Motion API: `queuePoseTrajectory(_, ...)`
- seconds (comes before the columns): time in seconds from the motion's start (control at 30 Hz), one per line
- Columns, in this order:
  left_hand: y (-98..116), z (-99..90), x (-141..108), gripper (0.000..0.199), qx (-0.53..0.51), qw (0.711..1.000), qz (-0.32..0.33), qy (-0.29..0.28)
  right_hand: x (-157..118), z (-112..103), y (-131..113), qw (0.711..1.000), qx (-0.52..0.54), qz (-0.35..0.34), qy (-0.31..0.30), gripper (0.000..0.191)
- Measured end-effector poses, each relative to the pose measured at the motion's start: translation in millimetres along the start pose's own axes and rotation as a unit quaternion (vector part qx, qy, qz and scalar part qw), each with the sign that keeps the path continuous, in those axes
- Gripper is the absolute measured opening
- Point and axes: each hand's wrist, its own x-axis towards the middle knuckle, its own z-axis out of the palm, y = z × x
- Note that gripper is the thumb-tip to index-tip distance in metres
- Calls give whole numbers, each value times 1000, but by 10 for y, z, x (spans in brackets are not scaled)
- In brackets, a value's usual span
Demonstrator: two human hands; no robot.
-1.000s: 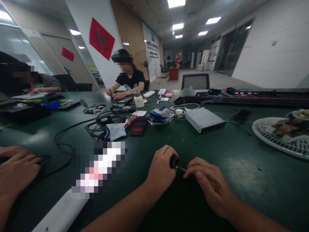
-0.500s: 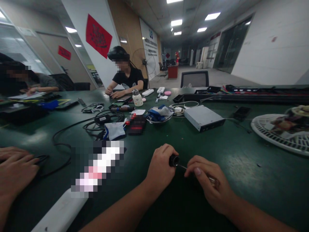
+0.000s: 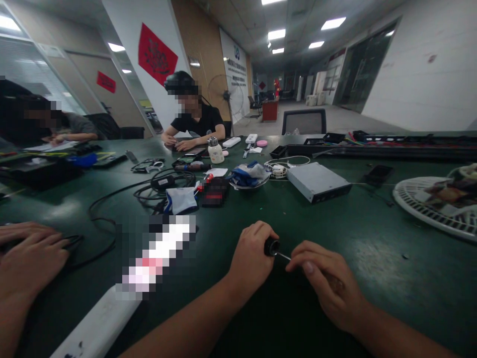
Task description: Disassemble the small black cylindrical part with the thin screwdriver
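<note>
My left hand [image 3: 252, 256] is wrapped round a small black cylindrical part [image 3: 273, 246], its round open end turned toward my right hand. Closed on a screwdriver, my right hand [image 3: 328, 281] is just to the right. The screwdriver's thin metal shaft [image 3: 283, 256] reaches to the mouth of the black part; whether the tip touches inside is hidden. Its brownish handle [image 3: 337, 286] shows only partly behind my fingers. Both hands are above the green table [image 3: 320, 214].
Another person's hand [image 3: 33, 253] rests at the left by a black cable [image 3: 112, 231]. A long white device [image 3: 100, 318] lies left of my arm. Ahead are a grey metal box [image 3: 316, 180], cloth in a bowl [image 3: 249, 175] and a bottle [image 3: 215, 150]. A white fan grille [image 3: 421, 199] is right.
The view has turned slightly left, so most things sit a little further right. My hands keep their hold on the black part and screwdriver, with the shaft still at the opening.
</note>
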Motion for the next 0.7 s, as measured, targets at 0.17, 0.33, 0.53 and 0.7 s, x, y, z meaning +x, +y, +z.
queuePoseTrajectory(0.17, 0, 4, 10, 25, -5, 1000, -3, -5, 0, 20, 1, 998, -30, 37, 46, 31)
queuePoseTrajectory(0.33, -12, 8, 9, 26, -11, 1000, -7, -3, 41, 16, -3, 998, -24, 36, 42, 30)
queuePoseTrajectory(0.53, -9, 4, 8, 24, -6, 1000, -3, -3, 34, 9, -24, 1000, -18, 24, 7, 28)
queuePoseTrajectory(0.7, -11, 1, 11, 24, -2, 1000, 6, -5, 18, 17, -5, 997, -37, 45, 58, 31)
